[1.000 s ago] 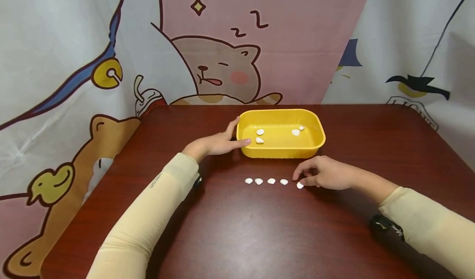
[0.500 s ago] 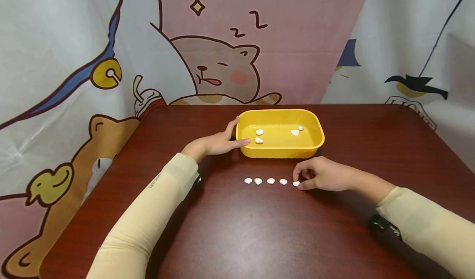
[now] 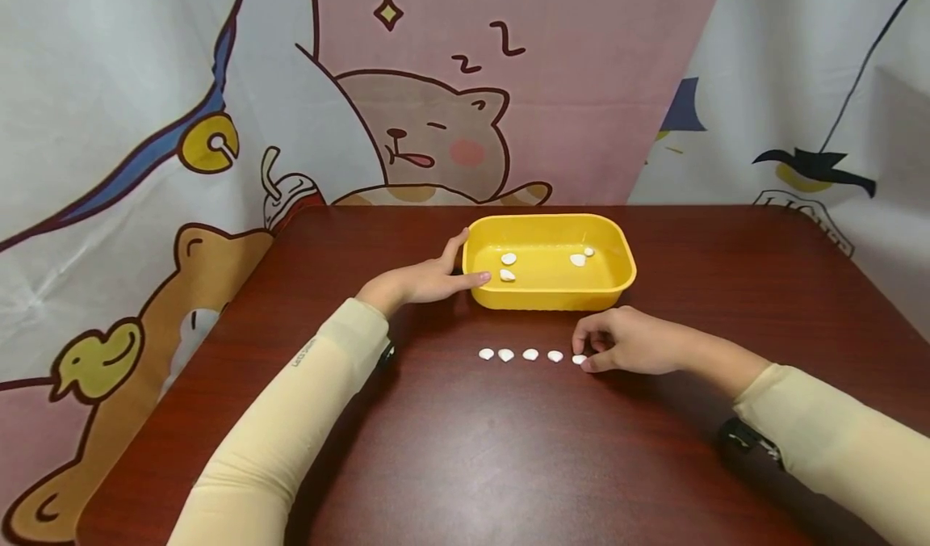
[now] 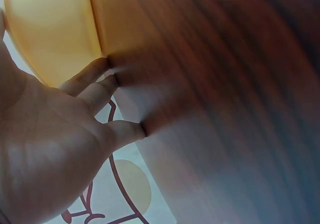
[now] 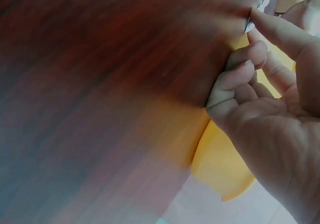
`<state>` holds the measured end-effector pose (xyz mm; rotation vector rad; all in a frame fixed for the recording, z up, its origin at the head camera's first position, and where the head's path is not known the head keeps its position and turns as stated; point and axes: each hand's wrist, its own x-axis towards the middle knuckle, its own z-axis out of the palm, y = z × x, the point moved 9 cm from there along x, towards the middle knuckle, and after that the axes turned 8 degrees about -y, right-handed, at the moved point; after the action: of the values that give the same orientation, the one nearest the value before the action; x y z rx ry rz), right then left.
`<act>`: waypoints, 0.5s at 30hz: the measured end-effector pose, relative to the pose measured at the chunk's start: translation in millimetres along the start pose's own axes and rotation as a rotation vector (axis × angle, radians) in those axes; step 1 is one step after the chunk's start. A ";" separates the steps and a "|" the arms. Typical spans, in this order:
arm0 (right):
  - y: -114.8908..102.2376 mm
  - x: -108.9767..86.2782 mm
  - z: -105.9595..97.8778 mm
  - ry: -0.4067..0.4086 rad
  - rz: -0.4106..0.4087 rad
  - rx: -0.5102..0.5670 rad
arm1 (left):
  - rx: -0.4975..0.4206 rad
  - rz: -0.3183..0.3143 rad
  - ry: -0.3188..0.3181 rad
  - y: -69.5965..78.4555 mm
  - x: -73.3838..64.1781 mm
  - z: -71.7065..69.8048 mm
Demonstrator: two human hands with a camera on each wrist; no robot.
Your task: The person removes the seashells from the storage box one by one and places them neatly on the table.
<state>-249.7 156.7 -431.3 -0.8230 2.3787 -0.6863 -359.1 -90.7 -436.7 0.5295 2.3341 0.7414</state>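
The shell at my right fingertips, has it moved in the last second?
Yes. In the head view, the shell has moved left, narrowing its gap to the neighbouring shell in the row, which has stayed put.

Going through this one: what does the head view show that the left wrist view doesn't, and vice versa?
Head view only: the right hand at the end of a row of five white shells, and four more shells inside the yellow tray.

Left wrist view only: the palm side of the left hand, with three fingertips at the tabletop.

Both: the left hand, part of the tray, the table and the printed backdrop.
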 end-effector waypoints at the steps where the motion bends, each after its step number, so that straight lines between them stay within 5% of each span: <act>1: -0.4 0.1 -0.2 0.002 -0.001 -0.001 | 0.001 0.003 0.002 0.5 0.0 -0.5; 11: -6.2 0.2 -3.2 -0.003 -0.022 -0.017 | -0.010 -0.016 0.002 -3.4 0.3 -1.1; 15: -19.4 -7.9 -28.6 0.101 -0.034 -0.056 | 0.009 -0.014 0.006 0.2 0.0 -2.4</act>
<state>-254.2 156.9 -396.2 -0.8727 2.4896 -0.6924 -360.6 -91.4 -435.1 0.5147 2.3451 0.7274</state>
